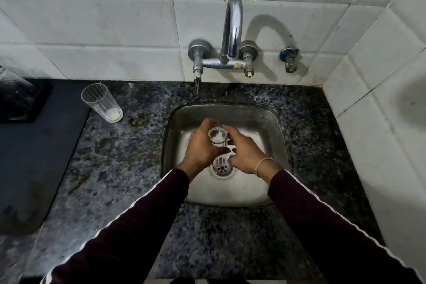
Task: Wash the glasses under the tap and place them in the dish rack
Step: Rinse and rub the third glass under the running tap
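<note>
Two hands meet over a square stainless-steel sink set into a speckled dark granite counter, both on one clear ribbed drinking glass held mouth-up above the round metal drain. The left hand wraps its curled fingers around the glass's left side; the right hand, a thin pale band at its wrist, curls fingers and thumb against the right side. Whether the fingertips on the far side press flat is hard to tell. A curved chrome wall tap arches out from the white tiled wall above the basin. A second clear ribbed glass, a white residue in its bottom, stands upright on the counter well left of the sink, just beside a dark mat. Both arms wear dark maroon sleeves with white side stripes.
</note>
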